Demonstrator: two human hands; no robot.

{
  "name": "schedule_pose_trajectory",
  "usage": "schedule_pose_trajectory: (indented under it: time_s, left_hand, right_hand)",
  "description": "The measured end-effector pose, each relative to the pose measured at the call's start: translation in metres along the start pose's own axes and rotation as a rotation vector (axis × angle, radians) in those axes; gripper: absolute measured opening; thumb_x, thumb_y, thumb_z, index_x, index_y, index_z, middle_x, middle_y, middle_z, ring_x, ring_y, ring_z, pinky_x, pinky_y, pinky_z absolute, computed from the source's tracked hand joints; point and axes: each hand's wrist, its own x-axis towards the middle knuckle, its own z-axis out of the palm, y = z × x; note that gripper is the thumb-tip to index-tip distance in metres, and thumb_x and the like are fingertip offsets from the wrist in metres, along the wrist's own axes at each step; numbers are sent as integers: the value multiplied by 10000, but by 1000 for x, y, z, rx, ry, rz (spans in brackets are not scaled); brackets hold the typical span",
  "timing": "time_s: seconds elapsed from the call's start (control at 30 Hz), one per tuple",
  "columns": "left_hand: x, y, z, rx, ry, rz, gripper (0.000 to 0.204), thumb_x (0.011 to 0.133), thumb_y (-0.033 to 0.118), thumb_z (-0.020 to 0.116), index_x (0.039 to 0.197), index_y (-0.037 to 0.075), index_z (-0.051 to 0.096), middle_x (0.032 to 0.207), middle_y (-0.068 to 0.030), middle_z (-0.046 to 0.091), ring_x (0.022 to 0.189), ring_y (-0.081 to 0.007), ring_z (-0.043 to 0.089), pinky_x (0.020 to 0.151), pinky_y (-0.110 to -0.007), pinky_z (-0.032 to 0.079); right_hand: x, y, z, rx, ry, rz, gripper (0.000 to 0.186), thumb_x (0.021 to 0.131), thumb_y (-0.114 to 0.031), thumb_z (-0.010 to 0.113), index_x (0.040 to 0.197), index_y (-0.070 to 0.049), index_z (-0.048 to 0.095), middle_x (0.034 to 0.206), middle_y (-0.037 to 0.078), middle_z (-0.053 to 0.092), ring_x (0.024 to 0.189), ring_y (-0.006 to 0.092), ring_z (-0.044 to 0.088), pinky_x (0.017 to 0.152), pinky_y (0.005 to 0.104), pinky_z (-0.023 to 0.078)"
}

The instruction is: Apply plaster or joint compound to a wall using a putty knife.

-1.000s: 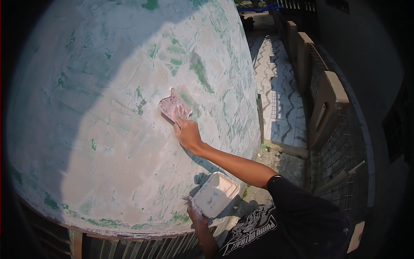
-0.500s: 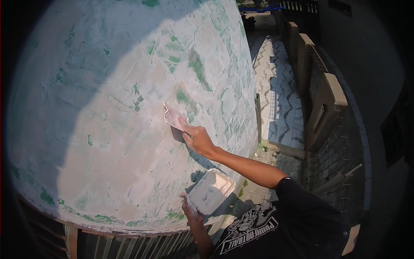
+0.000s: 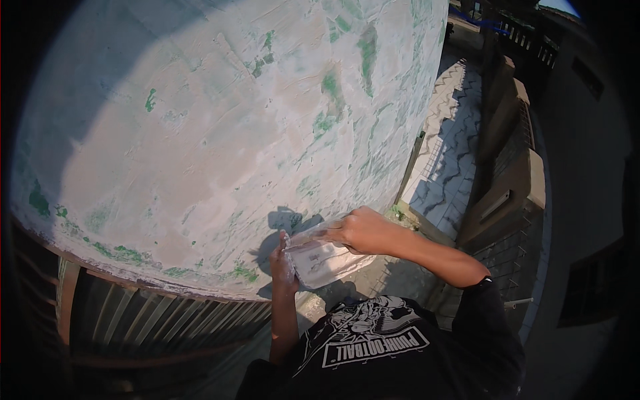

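My left hand [image 3: 284,265] grips the short left side of a shallow white plastic tray [image 3: 333,270], tilted in front of my chest. Pale filler coats the tray's inside and smears my left fingers. Over the tray's far side my right hand [image 3: 367,231] is closed on a flat scraper [image 3: 313,235]. The scraper's blade lies along that far rim; blur and my fingers hide much of it. Beyond both hands rises a wall [image 3: 200,160], covered unevenly in whitish filler, with green patches showing through. The shadow of my head and hands falls on it beside the tray.
Below the wall's bottom edge runs a dark slatted metal panel [image 3: 160,313]. At the right, a tiled path [image 3: 443,147] leads away beside a low wall [image 3: 513,180] with pillars. A wire grid [image 3: 503,257] stands near my right elbow.
My right hand has drawn the scraper off the wall, down to the tray. The tray and my left hand sit a little higher in view, and the view has shifted downward.
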Motion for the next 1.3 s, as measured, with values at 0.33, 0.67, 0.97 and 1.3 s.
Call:
schedule_pose_trajectory:
  time_s: [0.33,0.67,0.97,1.3]
  left_hand:
    - [-20,9,2,12,155,12,435,956,406,526,930,-17,621,841,-104,666,684,-185,663,611,-328,573]
    - [-23,2,-18,22,110,89,507,946,424,536,1008,-72,622,861,-130,671,713,-188,669,638,-312,567]
    - [-20,3,-32,35,177,60,474,952,399,537,1028,-59,631,877,-122,676,735,-178,667,661,-310,561]
    - [-17,-6,-49,6,201,55,433,958,411,521,957,-13,609,885,-119,657,756,-188,660,676,-333,557]
  right_hand:
    - [1,-26,-1,51,-115,-86,452,770,-109,552,1209,-193,619,888,13,687,623,207,653,492,337,490]
    - [2,-38,20,-169,-14,-153,443,786,-146,533,1220,-207,595,936,-30,652,750,159,668,532,291,525]
    - [4,-39,47,-213,42,-229,437,783,-149,539,1215,-195,588,900,-15,656,697,168,662,533,303,519]
    - [6,-41,42,-75,-50,-179,502,740,-78,577,1227,-195,588,931,30,689,686,209,665,546,320,522]
